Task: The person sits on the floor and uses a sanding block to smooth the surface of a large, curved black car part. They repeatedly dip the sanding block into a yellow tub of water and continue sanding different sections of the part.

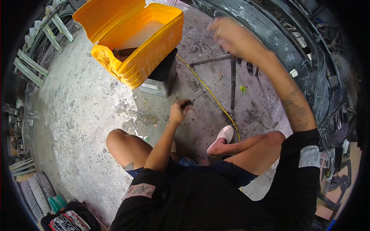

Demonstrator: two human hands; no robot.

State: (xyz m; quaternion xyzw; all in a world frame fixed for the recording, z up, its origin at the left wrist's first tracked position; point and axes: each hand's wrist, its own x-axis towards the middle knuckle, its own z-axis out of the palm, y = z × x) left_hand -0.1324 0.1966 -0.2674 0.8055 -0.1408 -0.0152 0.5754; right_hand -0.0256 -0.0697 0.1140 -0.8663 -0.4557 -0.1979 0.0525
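My left hand (178, 113) is raised over the floor between my knees. Its fingers are curled, with a small dark patch at them that may be a held thing; I cannot make it out. My right hand (232, 36) is stretched far forward, smeared by motion, so its fingers do not show clearly. It is nearest to a dark car body panel (278, 42) with a woven-looking texture and whitish, dusty smears. Whether the hand touches the panel I cannot tell.
A yellow plastic tub (154, 50) with cloudy contents rests on a black box (163, 79). A yellow cord (208, 89) crosses the stained concrete floor (77, 100). Dark metal stand legs (233, 84) rise beside the panel. Tyres (36, 192) stand at the lower left.
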